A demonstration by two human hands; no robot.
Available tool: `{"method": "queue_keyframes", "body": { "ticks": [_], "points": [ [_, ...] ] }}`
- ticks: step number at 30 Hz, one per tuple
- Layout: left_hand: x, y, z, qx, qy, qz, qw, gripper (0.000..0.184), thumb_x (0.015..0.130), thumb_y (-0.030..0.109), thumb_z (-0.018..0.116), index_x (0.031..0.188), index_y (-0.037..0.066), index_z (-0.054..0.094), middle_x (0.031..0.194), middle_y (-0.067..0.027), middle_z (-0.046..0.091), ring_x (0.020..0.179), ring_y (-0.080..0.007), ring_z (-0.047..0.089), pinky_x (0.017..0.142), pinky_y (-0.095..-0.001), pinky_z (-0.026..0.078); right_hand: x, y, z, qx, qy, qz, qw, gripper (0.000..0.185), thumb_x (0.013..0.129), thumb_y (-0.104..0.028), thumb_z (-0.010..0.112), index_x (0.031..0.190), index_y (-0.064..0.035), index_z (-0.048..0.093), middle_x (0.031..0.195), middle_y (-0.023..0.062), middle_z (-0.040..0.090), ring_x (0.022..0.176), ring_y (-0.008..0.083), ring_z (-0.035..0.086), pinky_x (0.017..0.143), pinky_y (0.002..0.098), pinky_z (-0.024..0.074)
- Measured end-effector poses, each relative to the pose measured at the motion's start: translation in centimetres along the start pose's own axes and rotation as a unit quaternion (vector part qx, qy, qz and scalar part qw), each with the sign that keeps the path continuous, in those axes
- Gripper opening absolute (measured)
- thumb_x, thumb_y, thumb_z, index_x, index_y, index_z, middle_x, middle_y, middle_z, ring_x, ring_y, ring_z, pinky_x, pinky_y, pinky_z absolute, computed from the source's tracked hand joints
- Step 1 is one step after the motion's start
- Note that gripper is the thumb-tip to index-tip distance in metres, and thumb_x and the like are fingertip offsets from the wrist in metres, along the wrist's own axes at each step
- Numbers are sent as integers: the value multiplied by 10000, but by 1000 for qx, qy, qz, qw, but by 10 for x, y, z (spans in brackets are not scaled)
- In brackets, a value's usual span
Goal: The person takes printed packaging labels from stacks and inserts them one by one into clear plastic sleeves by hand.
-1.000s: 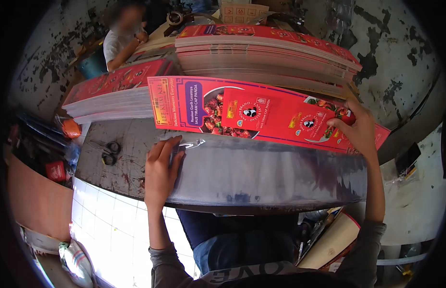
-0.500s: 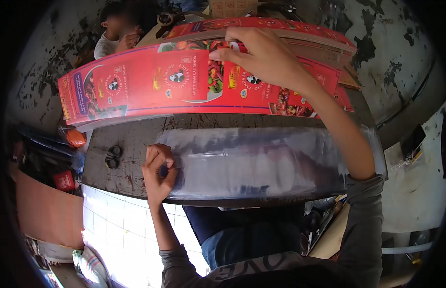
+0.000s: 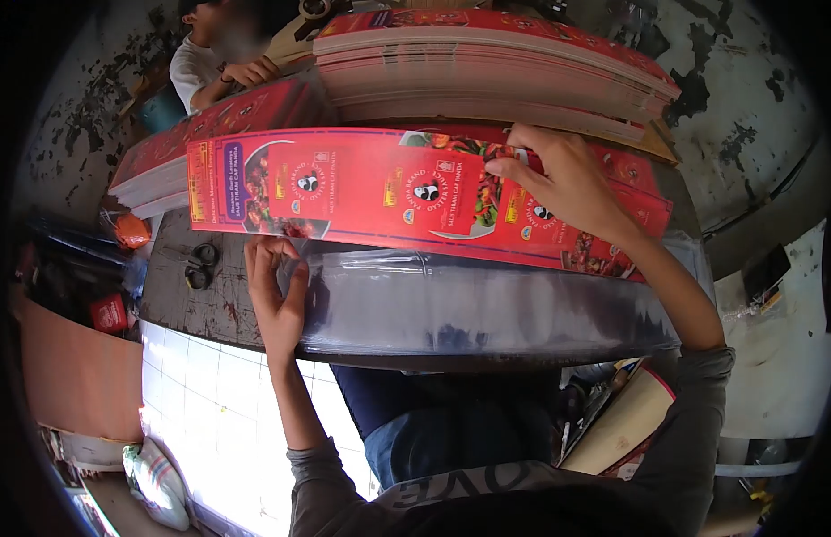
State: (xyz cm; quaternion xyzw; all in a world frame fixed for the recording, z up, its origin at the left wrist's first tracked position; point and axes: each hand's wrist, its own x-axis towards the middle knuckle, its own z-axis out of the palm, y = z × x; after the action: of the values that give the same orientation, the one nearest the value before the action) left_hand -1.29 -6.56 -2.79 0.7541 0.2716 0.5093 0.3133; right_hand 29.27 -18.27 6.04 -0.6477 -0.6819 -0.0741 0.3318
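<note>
A long red printed sheet (image 3: 371, 188) lies slanted above the rear edge of a pile of clear plastic sleeves (image 3: 487, 309). My right hand (image 3: 568, 183) grips the sheet's upper edge right of its middle, thumb on the printed face. At the left end of the sleeves, my left hand (image 3: 277, 286) has its fingers curled and thumb apart from them; its fingertips are near the sleeve opening, and nothing is visibly held. Behind stands a tall stack of red printed sheets (image 3: 496, 72).
Another stack of red sheets (image 3: 223, 125) is at the back left. Black scissors (image 3: 200, 266) lie on the dark table (image 3: 169, 300) left of my left hand. A person (image 3: 201, 72) in a white shirt sits at the far left, behind the stacks.
The red sheet in my right hand went left over the stacks, then came back toward the sleeves. My left hand's fingers have loosened and shifted slightly left.
</note>
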Motion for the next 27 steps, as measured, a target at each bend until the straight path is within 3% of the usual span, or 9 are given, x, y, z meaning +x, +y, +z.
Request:
{"method": "queue_keyframes", "body": {
  "ticks": [2,4,6,7,9,10,12,21,27],
  "points": [
    [6,8,0,15,-29,-56,998,165,750,-52,523,896,18,492,1020,-111,510,981,-240,526,902,-324,379,-18,14,-20,-3,-10,21,1000,334,783,-305,706,734,-1,575,572,97,512,514,222,495,520,351,387],
    [23,16,-7,74,-68,-46,994,156,807,-8,554,947,11,486,941,-88,540,932,-230,560,865,-328,429,-36,34,-38,-24,-2,43,999,315,778,-282,713,742,-2,574,569,75,470,514,172,422,515,320,353],
    [49,15,-24,83,-231,-107,963,155,837,26,583,961,20,489,881,-71,556,870,-194,583,808,-312,464,-53,58,-55,1,-19,91,996,300,773,-263,714,743,-3,569,572,67,457,522,155,400,513,306,339],
    [64,3,-35,84,-228,-111,964,155,837,26,583,961,20,489,881,-71,556,870,-194,583,808,-312,464,-59,65,-60,23,-34,140,989,286,769,-245,716,744,-4,565,576,59,443,529,137,377,510,292,325],
    [95,-23,-58,-10,-446,-155,881,160,850,44,600,969,27,494,902,-82,569,833,-163,609,736,-282,505,-63,66,-67,0,-58,142,988,275,765,-232,717,744,-6,561,580,58,442,533,128,372,509,287,319],
    [103,-28,-60,-6,-442,-157,883,160,850,44,600,969,27,494,902,-82,569,833,-163,609,736,-282,505,-66,65,-67,-24,-77,148,986,265,760,-218,718,744,-8,557,585,57,440,537,119,367,507,283,312],
    [115,-36,-61,-78,-516,-221,824,161,840,49,622,948,28,504,880,-83,596,786,-154,630,674,-283,547,-68,63,-59,-22,-55,132,989,272,752,-218,725,745,-9,552,589,62,439,541,142,370,519,290,321],
    [104,-71,-59,-194,-477,-289,807,441,812,36,652,1104,-1,324,738,-161,626,657,-207,656,606,-331,576,-80,63,-51,-40,-34,136,989,291,690,-194,766,782,-9,561,695,92,549,597,209,483,573,310,389],
    [106,-65,-59,-215,-475,-301,799,422,810,31,654,1087,-10,339,742,-169,632,671,-219,663,600,-336,578,-83,59,-56,-86,-33,110,990,318,675,-214,781,826,-19,580,698,87,574,600,223,517,570,309,410]
  ]
}}
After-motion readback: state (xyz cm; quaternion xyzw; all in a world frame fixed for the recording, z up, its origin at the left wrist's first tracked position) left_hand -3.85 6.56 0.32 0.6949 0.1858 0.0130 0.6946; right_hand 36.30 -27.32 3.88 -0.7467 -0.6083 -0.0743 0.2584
